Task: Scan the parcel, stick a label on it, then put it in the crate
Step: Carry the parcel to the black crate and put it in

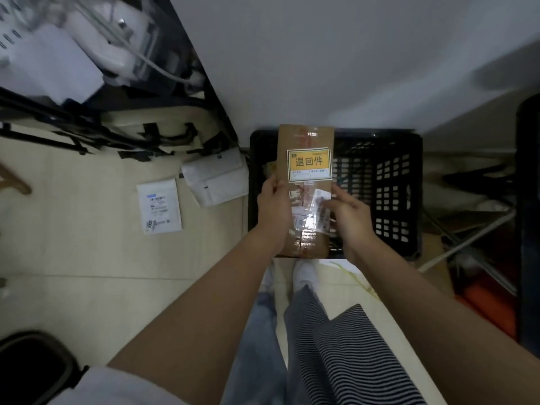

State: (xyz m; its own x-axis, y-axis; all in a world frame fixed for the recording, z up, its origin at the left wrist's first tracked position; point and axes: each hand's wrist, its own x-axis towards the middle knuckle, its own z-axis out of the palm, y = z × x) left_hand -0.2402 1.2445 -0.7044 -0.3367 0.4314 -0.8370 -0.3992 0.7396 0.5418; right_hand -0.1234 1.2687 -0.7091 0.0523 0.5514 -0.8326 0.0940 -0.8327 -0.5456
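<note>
The left hand grips the brown parcel by its left edge while the right hand presses lightly on its right side, holding it above the black crate. The yellow label looks stuck down, though blur hides its corners; a loose edge may peel, or a one-sided grip may tip the parcel against the crate's rim.

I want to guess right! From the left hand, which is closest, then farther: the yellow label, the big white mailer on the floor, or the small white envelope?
From the left hand:
1. Yellow label, on the parcel, just above.
2. Big white mailer, on the floor to the left.
3. Small white envelope, farther left.
</note>
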